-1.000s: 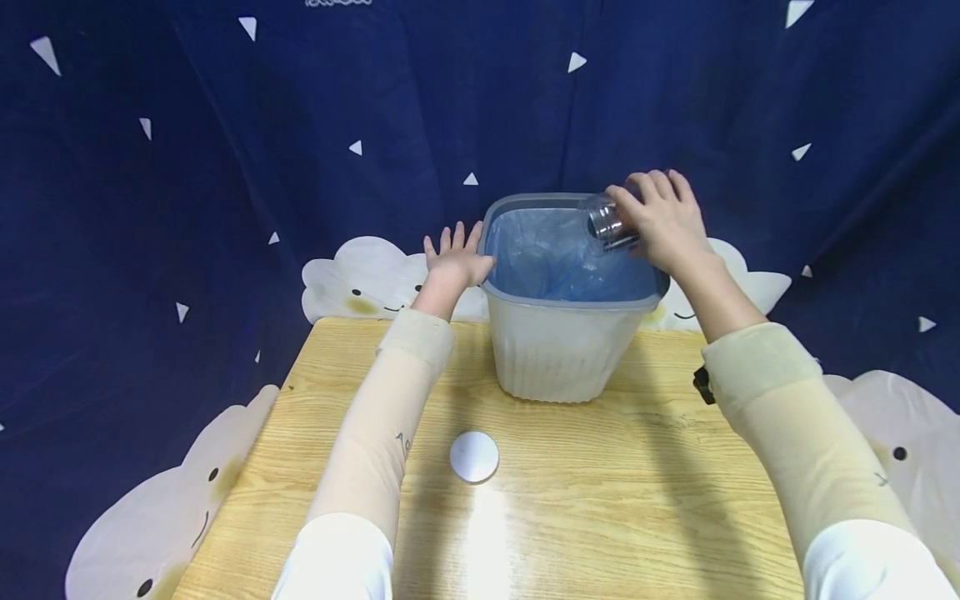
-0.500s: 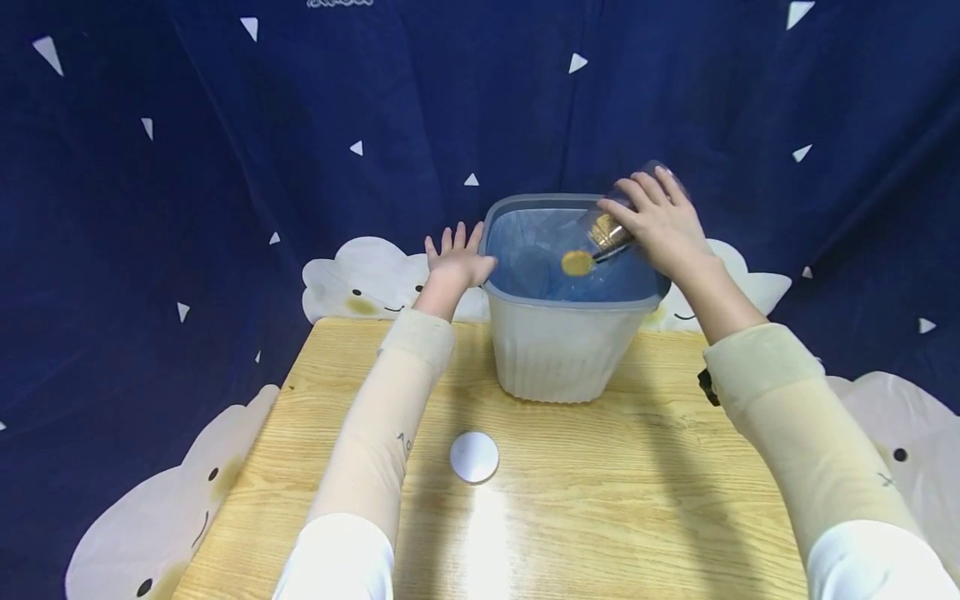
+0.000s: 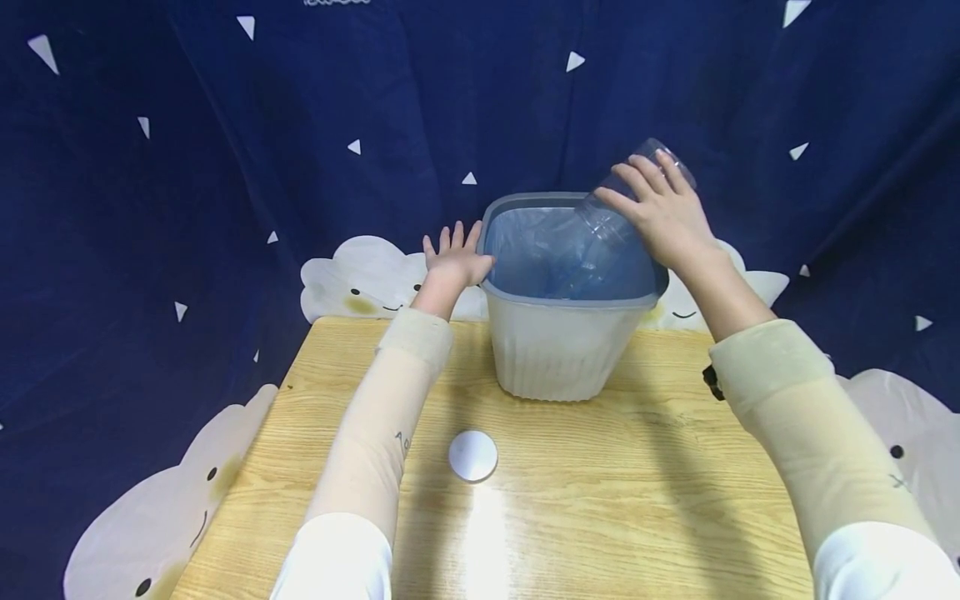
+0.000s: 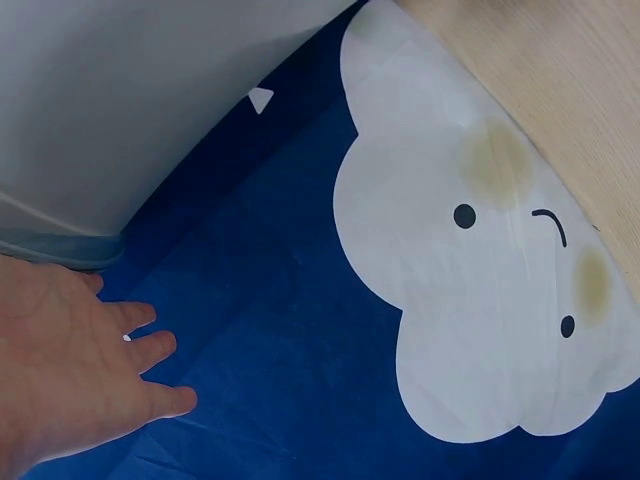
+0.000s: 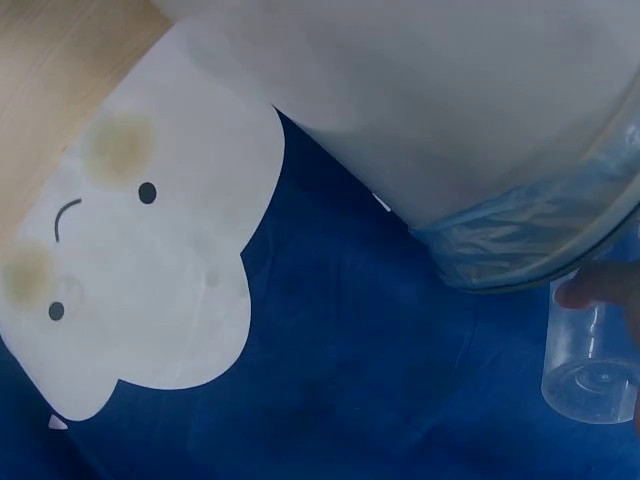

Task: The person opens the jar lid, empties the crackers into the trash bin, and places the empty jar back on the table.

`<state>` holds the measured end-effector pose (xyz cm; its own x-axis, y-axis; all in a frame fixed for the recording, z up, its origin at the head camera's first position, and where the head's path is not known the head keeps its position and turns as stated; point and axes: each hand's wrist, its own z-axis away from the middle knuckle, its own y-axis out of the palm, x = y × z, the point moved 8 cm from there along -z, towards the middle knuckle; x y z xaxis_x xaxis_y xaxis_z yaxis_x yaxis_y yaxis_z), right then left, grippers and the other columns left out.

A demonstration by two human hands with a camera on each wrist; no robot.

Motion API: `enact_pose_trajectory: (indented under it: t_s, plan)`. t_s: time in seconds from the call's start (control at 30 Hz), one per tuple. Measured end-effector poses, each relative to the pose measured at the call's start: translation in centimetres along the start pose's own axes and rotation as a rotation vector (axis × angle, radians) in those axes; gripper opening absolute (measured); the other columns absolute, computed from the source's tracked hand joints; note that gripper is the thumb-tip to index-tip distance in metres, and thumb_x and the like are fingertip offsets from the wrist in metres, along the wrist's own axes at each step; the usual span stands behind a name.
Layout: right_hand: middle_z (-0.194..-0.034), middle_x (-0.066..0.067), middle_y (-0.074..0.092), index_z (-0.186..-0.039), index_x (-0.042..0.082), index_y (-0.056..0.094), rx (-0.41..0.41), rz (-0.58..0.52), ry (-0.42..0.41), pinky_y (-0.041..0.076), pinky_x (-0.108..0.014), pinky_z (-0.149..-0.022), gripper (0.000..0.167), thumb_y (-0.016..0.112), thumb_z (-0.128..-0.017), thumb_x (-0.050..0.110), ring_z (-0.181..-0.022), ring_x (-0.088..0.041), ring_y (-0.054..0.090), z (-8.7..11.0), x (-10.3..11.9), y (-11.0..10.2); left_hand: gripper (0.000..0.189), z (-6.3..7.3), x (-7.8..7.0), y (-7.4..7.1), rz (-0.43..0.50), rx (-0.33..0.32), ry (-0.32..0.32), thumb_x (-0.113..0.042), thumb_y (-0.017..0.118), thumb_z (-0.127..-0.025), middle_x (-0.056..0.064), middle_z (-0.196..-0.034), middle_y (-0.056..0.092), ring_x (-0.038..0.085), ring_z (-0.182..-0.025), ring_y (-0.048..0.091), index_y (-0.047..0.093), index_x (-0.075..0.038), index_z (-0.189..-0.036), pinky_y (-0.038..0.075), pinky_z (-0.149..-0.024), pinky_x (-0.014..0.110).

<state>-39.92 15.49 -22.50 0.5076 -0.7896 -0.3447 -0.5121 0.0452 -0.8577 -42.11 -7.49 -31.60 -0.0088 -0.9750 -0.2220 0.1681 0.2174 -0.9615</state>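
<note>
A white ribbed trash bin (image 3: 555,354) with a grey rim stands at the back of the table, lined with a blue bag (image 3: 525,250). My right hand (image 3: 663,212) grips a clear plastic jar (image 3: 602,218), tilted mouth-down over the bin's right side. The jar looks see-through, and its base shows in the right wrist view beside the fingers (image 5: 605,285). At the bin's left rim my left hand (image 3: 457,265) rests with its fingers spread and straight, the thumb against the rim. In the left wrist view its palm lies beneath the rim.
A round white lid (image 3: 473,456) lies on the wooden table (image 3: 600,483) in front of the bin. Dark blue cloth (image 3: 225,125) with white triangles and cloud faces hangs behind and around the table.
Yellow-brown contents, seen leaving the jar half a second ago, no longer show in it. My right hand has tipped the jar, its base rising. The left hand stays put.
</note>
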Motion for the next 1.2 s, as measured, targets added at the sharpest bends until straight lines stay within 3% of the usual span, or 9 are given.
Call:
enact_pose_trajectory:
  t_s: [0.3,0.63,0.93,1.2]
  plan:
    - [-0.143,-0.017,0.028,-0.134,0.022,0.036,0.017,0.017,0.009,-0.010,-0.041,-0.111,0.072,0.045,-0.077,-0.021,-0.135,-0.034,0.015,0.1,0.0,0.1,0.068,-0.3,-0.1,0.2,-0.007,0.006,0.001,-0.048,0.030,-0.093,0.006,-0.154,-0.006,0.027,-0.140,-0.007,-0.003,-0.027,-0.148,-0.009,-0.108,0.051]
    - [-0.141,-0.016,0.030,-0.132,0.023,0.040,-0.036,0.012,0.009,-0.007,-0.040,-0.112,0.066,0.042,-0.080,-0.019,-0.133,-0.033,0.018,0.3,-0.2,0.0,0.067,-0.2,-0.2,0.1,0.001,0.002,0.002,-0.046,0.032,-0.094,0.007,-0.154,-0.005,0.027,-0.140,-0.007,-0.003,-0.027,-0.148,-0.010,-0.108,0.051]
    - [-0.141,-0.015,0.031,-0.132,0.023,0.039,-0.091,-0.017,0.047,-0.004,-0.041,-0.112,0.067,0.055,-0.077,-0.010,-0.133,-0.032,0.020,0.9,-0.5,-0.3,0.067,-0.2,-0.2,0.1,-0.001,0.003,0.002,-0.046,0.032,-0.093,0.007,-0.154,-0.005,0.027,-0.140,-0.007,-0.003,-0.027,-0.148,-0.010,-0.108,0.051]
    - [-0.141,-0.013,0.030,-0.131,0.023,0.038,-0.105,-0.076,0.128,-0.005,-0.040,-0.112,0.079,0.074,-0.065,0.000,-0.134,-0.031,0.018,1.9,-1.3,-0.5,0.068,-0.1,-0.1,0.2,-0.016,0.011,-0.005,-0.047,0.030,-0.093,0.006,-0.154,-0.006,0.027,-0.140,-0.007,-0.004,-0.027,-0.147,-0.010,-0.108,0.051]
